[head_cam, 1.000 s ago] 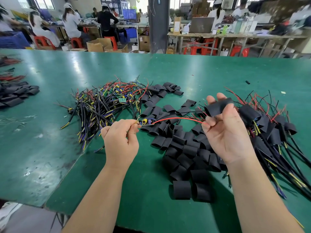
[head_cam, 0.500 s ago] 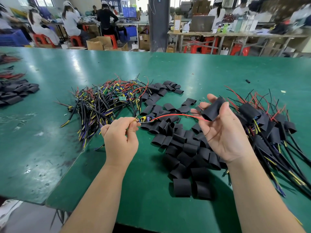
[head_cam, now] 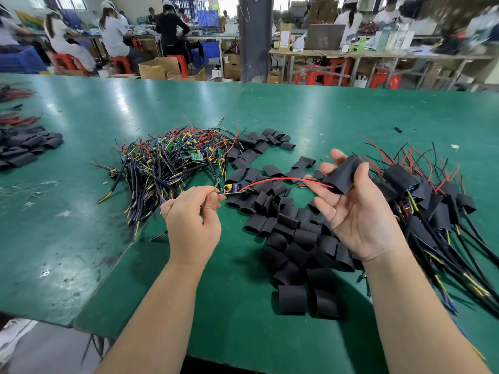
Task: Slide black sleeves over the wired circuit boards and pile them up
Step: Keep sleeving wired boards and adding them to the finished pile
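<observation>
Both hands work together: left hand (head_cam: pixel 193 225) pinches the board (head_cam: pixel 232 188), right hand (head_cam: pixel 359 211) grips the sleeve (head_cam: pixel 344 174); thread the red wire (head_cam: pixel 283 180) straight, then draw the board in.

Green table (head_cam: pixel 310 109), unsleeved wired boards (head_cam: pixel 172 163), loose black sleeves (head_cam: pixel 291 238), sleeved pile (head_cam: pixel 432 206) on right

A black sleeve (head_cam: pixel 343 175) is held tilted, its open end facing a small wired circuit board (head_cam: pixel 232 188) whose red wire (head_cam: pixel 283 180) reaches its mouth. Loose sleeves (head_cam: pixel 294 238) lie between unsleeved boards (head_cam: pixel 172 160) and a sleeved pile (head_cam: pixel 432 206).
</observation>
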A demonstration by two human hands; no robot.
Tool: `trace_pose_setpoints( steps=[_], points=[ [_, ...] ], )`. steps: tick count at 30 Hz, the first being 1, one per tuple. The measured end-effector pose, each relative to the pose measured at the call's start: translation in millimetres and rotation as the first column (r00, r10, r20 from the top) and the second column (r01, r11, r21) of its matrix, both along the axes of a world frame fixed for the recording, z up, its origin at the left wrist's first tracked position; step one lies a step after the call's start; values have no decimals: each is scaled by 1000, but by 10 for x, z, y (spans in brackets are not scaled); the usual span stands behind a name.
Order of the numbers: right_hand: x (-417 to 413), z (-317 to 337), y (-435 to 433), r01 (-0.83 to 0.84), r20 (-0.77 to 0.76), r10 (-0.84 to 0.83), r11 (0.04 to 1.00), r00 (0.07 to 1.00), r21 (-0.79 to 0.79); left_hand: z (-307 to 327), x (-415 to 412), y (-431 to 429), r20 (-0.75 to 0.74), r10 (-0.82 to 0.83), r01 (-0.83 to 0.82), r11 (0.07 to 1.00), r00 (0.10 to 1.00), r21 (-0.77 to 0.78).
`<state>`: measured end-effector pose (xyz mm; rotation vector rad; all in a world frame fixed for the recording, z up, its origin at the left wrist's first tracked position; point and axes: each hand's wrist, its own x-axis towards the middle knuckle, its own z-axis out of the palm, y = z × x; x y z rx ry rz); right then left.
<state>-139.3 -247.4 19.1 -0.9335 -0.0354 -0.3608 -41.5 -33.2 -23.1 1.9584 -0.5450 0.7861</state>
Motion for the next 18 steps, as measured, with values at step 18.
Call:
trace_pose_setpoints(
  steps=[18],
  points=[
    [154,-155,287,-5,-26,5,1000,1000,29,-81,-110,-286,147,-76,66,995,986,68]
  ],
)
